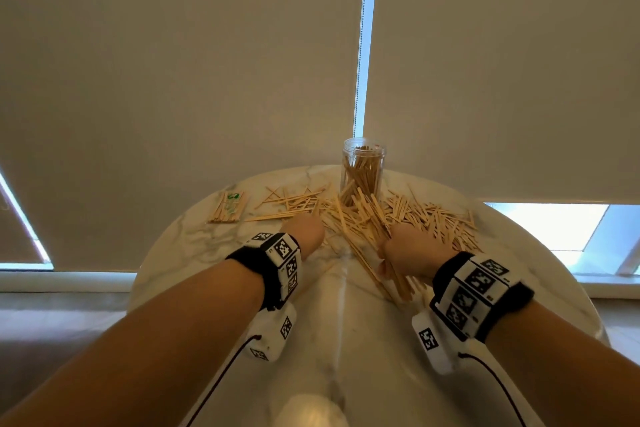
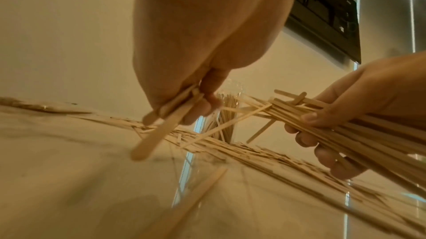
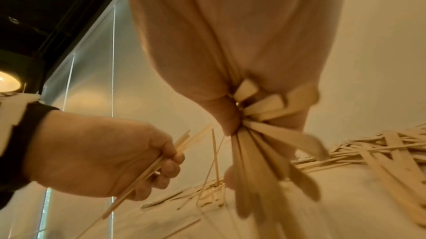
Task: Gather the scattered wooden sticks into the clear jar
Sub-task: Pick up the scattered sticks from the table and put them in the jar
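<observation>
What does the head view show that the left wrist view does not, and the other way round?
Only the head view shows the small packet of sticks at the table's left edge, and both wrist trackers. Only the left wrist view shows the left hand pinching a few flat sticks and the right hand's fingers curled round a big bundle. Both show the clear jar and the scattered sticks.

Round marble table (image 1: 214,288), drawn blinds (image 1: 173,80)

Your round marble table (image 1: 194,253) carries scattered wooden sticks (image 1: 433,215), a clear jar (image 1: 363,168) (part-filled), and a wrapped stick bundle (image 1: 228,206).
</observation>
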